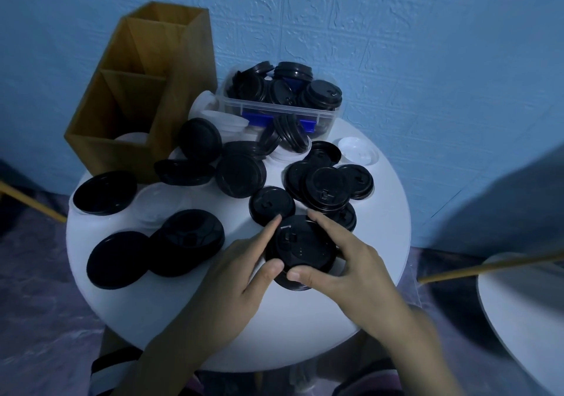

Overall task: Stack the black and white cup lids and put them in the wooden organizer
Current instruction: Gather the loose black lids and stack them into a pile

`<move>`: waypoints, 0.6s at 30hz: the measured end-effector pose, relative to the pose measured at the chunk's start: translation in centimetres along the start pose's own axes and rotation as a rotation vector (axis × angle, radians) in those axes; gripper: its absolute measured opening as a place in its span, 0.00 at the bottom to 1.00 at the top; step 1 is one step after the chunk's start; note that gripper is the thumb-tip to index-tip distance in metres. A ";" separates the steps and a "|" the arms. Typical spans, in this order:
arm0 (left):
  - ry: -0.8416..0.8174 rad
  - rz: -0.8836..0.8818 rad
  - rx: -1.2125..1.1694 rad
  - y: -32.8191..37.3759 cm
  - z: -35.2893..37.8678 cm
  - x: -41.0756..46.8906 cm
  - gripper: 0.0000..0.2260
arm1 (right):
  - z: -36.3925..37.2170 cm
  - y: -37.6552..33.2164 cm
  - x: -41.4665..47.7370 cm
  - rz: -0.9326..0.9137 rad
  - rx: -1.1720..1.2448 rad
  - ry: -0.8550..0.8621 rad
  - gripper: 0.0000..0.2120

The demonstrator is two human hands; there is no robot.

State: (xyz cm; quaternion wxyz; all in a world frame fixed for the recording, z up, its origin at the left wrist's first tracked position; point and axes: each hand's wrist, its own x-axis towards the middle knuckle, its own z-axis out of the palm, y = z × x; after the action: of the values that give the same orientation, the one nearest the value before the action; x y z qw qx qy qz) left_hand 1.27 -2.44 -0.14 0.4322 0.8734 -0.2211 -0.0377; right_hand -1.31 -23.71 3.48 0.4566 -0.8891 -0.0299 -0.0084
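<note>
I am pinching a short stack of black lids between my left hand and right hand, with thumbs and forefingers curled round its rim. To stack well, I judge I should be squaring the rims and pressing evenly until they nest. Many loose black lids are lying just beyond both hands on the tabletop. The wooden organizer is standing well beyond my left hand.

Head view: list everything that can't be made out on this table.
- Wooden organizer: its own walls hide the compartment floors; only a white patch shows in the front one.
- Black lids held by the left hand and right hand: fingers cover the edge, so the count is unclear.
- White lids near the organizer: blurred into the white table.
</note>
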 end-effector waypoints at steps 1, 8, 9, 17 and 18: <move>-0.001 0.014 0.024 0.1 0.0 -0.1 0.25 | 0.0 -0.1 0.0 -0.001 -0.007 -0.001 0.37; -0.003 0.038 0.066 -0.1 0.0 0.1 0.27 | 0.1 -0.4 0.2 -0.017 -0.037 -0.023 0.34; -0.003 0.037 0.066 -0.2 0.0 0.0 0.27 | 0.1 -0.5 0.1 -0.019 -0.043 -0.033 0.34; 0.098 0.041 0.006 0.2 0.4 -0.5 0.25 | -0.8 0.1 0.7 -0.061 -0.009 -0.154 0.41; 0.106 0.036 -0.004 0.2 0.5 -0.4 0.25 | -1.2 0.3 0.7 -0.064 0.010 -0.162 0.40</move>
State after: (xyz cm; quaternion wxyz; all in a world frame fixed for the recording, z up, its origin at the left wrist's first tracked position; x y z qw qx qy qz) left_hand 0.67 -2.73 -0.29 0.4459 0.8691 -0.2133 0.0160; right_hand -0.55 -24.80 3.99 0.4568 -0.8831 -0.0952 0.0493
